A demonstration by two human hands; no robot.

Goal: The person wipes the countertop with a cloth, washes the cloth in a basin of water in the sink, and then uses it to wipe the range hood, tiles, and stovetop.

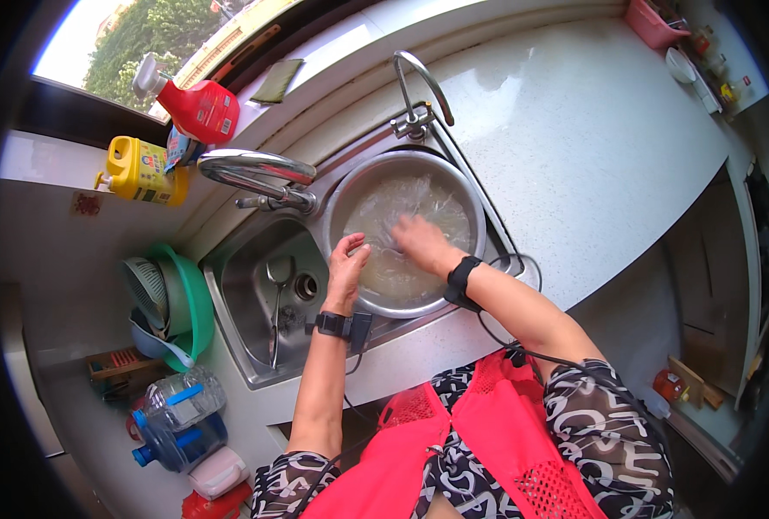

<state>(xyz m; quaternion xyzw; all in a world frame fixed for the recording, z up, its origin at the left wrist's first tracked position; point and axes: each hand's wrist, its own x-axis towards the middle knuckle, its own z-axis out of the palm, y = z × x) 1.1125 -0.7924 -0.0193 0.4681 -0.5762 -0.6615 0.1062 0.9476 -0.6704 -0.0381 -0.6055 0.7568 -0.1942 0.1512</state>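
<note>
A wide metal basin (481, 221) of cloudy, rippling water sits in the right-hand part of the sink. My right hand (423, 243) dips toward the water in its middle; the fingertips are smeared by motion, so whether they grip anything does not show. Over the basin's left rim is my left hand (347, 266), fingers loosely bent and thumb apart, with nothing seen in it. A ladle (277, 290) lies in the small sink bowl (250, 251), beside the drain.
Two curved faucets, one chrome (259, 173) and one slimmer (423, 82), rise behind the sink. A red spray bottle (203, 108) and yellow jug (146, 170) stand on the sill. Left are a green basin (201, 303) and plastic bottles (181, 432). White countertop (574, 156) extends right.
</note>
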